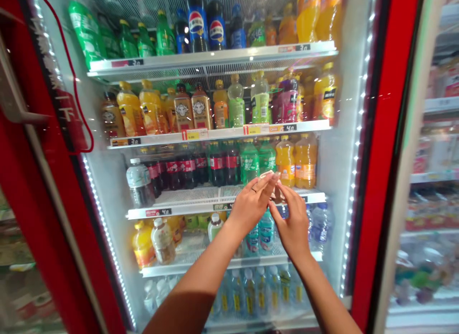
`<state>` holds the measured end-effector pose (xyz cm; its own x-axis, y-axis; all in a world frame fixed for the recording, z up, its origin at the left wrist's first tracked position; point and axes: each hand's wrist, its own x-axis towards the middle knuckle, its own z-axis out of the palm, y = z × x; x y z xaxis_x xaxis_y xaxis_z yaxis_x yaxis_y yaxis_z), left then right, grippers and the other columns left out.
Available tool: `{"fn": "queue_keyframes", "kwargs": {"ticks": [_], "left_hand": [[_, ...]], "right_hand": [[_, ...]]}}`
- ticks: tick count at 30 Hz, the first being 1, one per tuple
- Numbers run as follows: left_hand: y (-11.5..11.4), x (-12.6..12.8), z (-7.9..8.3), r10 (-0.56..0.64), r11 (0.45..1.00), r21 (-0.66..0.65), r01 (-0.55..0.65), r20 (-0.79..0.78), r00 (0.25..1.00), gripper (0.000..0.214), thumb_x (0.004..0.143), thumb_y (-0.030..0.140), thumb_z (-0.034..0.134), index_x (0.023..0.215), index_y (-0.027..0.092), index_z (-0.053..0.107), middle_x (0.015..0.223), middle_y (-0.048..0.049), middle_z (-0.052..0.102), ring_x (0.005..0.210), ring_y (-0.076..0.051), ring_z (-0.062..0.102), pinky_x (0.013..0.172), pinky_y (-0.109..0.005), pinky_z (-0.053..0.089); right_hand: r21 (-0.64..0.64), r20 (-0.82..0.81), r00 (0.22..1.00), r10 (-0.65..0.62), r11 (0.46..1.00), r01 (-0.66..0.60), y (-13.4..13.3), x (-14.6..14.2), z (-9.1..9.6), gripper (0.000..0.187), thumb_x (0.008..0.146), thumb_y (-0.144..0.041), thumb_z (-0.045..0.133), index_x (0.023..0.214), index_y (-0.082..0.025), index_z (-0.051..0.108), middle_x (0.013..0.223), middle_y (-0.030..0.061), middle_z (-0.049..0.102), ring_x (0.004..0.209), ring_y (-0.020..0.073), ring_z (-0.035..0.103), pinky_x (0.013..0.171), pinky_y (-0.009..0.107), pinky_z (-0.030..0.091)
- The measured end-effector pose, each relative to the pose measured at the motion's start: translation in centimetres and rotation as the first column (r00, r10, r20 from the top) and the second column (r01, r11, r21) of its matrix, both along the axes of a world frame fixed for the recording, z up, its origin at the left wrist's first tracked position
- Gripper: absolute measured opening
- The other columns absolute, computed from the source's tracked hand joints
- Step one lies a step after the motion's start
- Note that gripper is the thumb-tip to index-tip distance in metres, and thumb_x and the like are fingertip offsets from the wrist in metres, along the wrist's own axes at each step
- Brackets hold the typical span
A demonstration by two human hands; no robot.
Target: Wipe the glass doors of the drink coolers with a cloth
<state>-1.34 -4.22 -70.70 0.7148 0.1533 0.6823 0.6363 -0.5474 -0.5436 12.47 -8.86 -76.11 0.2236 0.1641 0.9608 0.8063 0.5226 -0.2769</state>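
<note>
My left hand [253, 200] and my right hand [294, 221] meet in front of the third shelf of an upright drinks cooler. Between them is a small, pale, crumpled cloth [277, 194], partly hidden by my fingers. The left fingers lie together over it, and a ring shows on one of them. My right fingers curve around its right side, with the thumb pointing up near the left hand. Behind the hands stand green soda bottles [250, 161] and orange drink bottles [286, 161]. The shelf's white front edge [201, 207] runs behind my left wrist.
Large cola bottles [196, 23] stand on the top shelf, juice bottles [129, 109] below. A clear bottle [139, 183] is at the third shelf's left end. Water bottles [249, 291] fill the bottom. Red door frames [385, 147] flank the cooler; a red cord [73, 71] hangs left.
</note>
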Motion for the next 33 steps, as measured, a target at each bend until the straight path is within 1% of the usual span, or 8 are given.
{"fn": "queue_keyframes", "kwargs": {"ticks": [3,8,12,16,20,24,29,33], "left_hand": [[-0.8,-0.8,0.5,0.033,0.999,-0.034,-0.033,-0.004,0.999,0.070,0.106,0.015,0.039,0.173,0.010,0.020,0.181,-0.0086,0.027,0.168,-0.014,0.023,0.135,-0.034,0.034],[-1.7,-4.6,0.3,0.068,0.996,0.051,-0.069,0.005,0.998,0.083,0.107,0.045,0.058,0.175,0.016,0.020,0.182,-0.0065,0.027,0.170,-0.020,0.020,0.136,-0.037,0.030],[-1.8,-9.1,-1.9,0.122,0.989,0.086,-0.122,0.010,0.992,0.084,0.108,0.051,0.056,0.176,0.024,0.015,0.181,-0.0013,0.029,0.169,-0.019,0.021,0.137,-0.037,0.027],[-1.8,-12.7,-5.4,0.223,0.973,0.053,-0.223,0.008,0.975,0.088,0.106,0.055,0.058,0.176,0.024,0.014,0.179,-0.0034,0.033,0.168,-0.022,0.027,0.137,-0.038,0.024],[-1.5,-14.1,-8.0,0.272,0.962,0.037,-0.271,-0.025,0.962,0.081,0.107,0.055,0.054,0.175,0.028,0.020,0.179,-0.0005,0.032,0.168,-0.021,0.027,0.136,-0.036,0.023],[-1.1,-14.0,-8.7,0.267,0.963,0.046,-0.267,0.013,0.964,0.074,0.109,0.053,0.048,0.174,0.028,0.024,0.179,0.0007,0.031,0.168,-0.019,0.026,0.136,-0.035,0.024],[-1.3,-13.8,-8.6,0.266,0.963,0.030,-0.267,0.019,0.964,0.073,0.110,0.052,0.047,0.174,0.027,0.024,0.179,0.0009,0.030,0.168,-0.019,0.027,0.135,-0.035,0.027],[-1.3,-13.8,-8.7,0.273,0.962,0.017,-0.273,0.016,0.962,0.075,0.109,0.052,0.049,0.175,0.028,0.023,0.180,0.0007,0.030,0.167,-0.020,0.028,0.134,-0.036,0.028]], "right_hand": [[0.020,0.018,1.000,-0.015,1.000,0.015,0.5,-0.5,0.9,0.045,0.102,-0.035,0.066,0.147,-0.028,0.063,0.133,0.0126,0.071,0.122,0.0302,0.068,0.104,0.054,0.057],[0.070,0.036,0.999,-0.033,0.997,0.031,1.0,0.3,2.4,0.025,0.100,-0.028,0.066,0.122,-0.028,0.076,0.118,0.0089,0.073,0.111,0.0286,0.067,0.097,0.052,0.057],[0.091,0.049,0.996,-0.077,0.993,0.072,1.5,0.8,3.1,0.020,0.101,-0.026,0.062,0.111,-0.029,0.080,0.116,0.0080,0.074,0.108,0.0281,0.067,0.095,0.051,0.057],[0.055,0.185,0.982,-0.018,0.998,0.008,1.7,1.1,1.9,0.026,0.105,-0.030,0.057,0.111,-0.028,0.082,0.115,0.0099,0.076,0.104,0.0274,0.070,0.088,0.047,0.060],[0.038,0.190,0.982,0.011,0.999,-0.019,1.1,1.9,0.7,0.027,0.104,-0.032,0.059,0.110,-0.028,0.085,0.117,0.0104,0.078,0.107,0.0288,0.072,0.090,0.051,0.062],[0.108,0.052,0.998,-0.043,0.993,0.037,1.1,0.9,1.7,0.025,0.102,-0.028,0.061,0.106,-0.029,0.086,0.113,0.0090,0.080,0.105,0.0294,0.072,0.093,0.055,0.061],[0.138,0.090,0.995,-0.050,0.990,0.037,1.8,-2.8,1.8,0.040,0.101,-0.021,0.059,0.137,-0.028,0.075,0.138,0.0142,0.072,0.129,0.0326,0.066,0.109,0.063,0.057],[0.119,0.266,0.963,-0.047,0.993,0.016,1.9,-2.3,-0.1,0.056,0.100,-0.022,0.067,0.155,-0.032,0.061,0.152,0.0141,0.065,0.144,0.0346,0.059,0.118,0.066,0.053]]}}
